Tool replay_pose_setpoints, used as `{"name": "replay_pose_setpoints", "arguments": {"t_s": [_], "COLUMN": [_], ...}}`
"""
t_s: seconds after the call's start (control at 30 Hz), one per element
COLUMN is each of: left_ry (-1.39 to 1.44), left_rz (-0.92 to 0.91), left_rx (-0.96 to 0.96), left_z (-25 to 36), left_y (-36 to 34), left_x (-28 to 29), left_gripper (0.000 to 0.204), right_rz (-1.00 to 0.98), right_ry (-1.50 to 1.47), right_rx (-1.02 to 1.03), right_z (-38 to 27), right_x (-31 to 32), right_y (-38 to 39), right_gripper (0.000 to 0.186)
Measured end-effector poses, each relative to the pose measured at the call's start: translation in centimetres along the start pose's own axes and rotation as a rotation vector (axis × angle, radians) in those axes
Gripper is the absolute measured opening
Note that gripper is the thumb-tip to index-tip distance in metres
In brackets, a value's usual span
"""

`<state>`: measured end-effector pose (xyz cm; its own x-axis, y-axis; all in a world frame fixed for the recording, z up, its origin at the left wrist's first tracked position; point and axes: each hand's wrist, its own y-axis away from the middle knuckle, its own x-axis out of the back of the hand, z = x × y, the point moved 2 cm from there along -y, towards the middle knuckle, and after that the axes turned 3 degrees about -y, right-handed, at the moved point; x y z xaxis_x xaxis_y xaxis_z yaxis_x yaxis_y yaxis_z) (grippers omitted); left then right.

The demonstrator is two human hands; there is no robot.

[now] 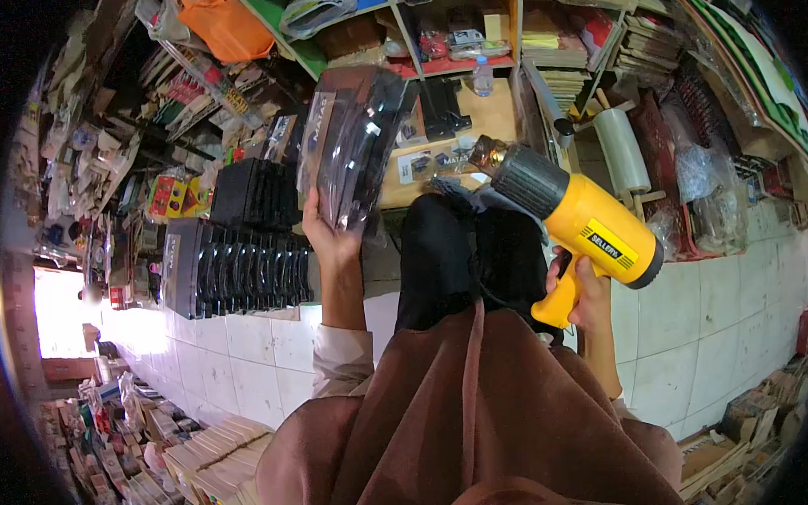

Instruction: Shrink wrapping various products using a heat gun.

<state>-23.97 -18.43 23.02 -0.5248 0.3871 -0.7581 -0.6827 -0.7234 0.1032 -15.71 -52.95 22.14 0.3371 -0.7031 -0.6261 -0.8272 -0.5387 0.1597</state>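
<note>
My left hand (330, 237) grips the lower end of a long black item in clear plastic wrap (356, 147), tilted upright, with a printed label strip along its left side. What kind of item it is I cannot make out. A yellow heat gun (599, 232) is in my right hand (589, 298), my fingers closed round its handle. Its black front collar and metal nozzle (487, 153) point up and left toward the wrapped item, with a space between them. Beneath the nozzle lie printed label cards (436, 162) on a tan work surface (492, 107).
Left of my arm stand a row of glossy black wrapped items (244, 267) and a black stack (251, 195). A small water bottle (482, 76) stands at the back of the work surface. On the right are a plastic film roll (621, 149) and a red crate (663, 163). Crowded shelves (459, 32) rise behind.
</note>
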Motion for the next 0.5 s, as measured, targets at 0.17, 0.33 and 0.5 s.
{"name": "replay_pose_setpoints", "arguments": {"t_s": [0.17,0.33,0.5], "left_ry": [-0.038,-0.056,-0.047], "left_rz": [-0.051,-0.127,-0.111], "left_rx": [-0.025,-0.117,-0.096], "left_z": [-0.9,-1.7,-2.3], "left_y": [-0.4,-1.5,-1.2], "left_x": [-3.1,-3.1,-2.9], "left_gripper": [0.04,0.041,0.039], "right_rz": [0.001,-0.011,0.015], "right_ry": [0.097,0.107,-0.023], "right_rx": [-0.03,-0.096,-0.085], "right_z": [1.3,2.8,2.5], "right_x": [-0.2,-0.3,-1.6], "right_y": [1.4,1.3,0.3], "right_gripper": [0.05,0.048,0.032]}}
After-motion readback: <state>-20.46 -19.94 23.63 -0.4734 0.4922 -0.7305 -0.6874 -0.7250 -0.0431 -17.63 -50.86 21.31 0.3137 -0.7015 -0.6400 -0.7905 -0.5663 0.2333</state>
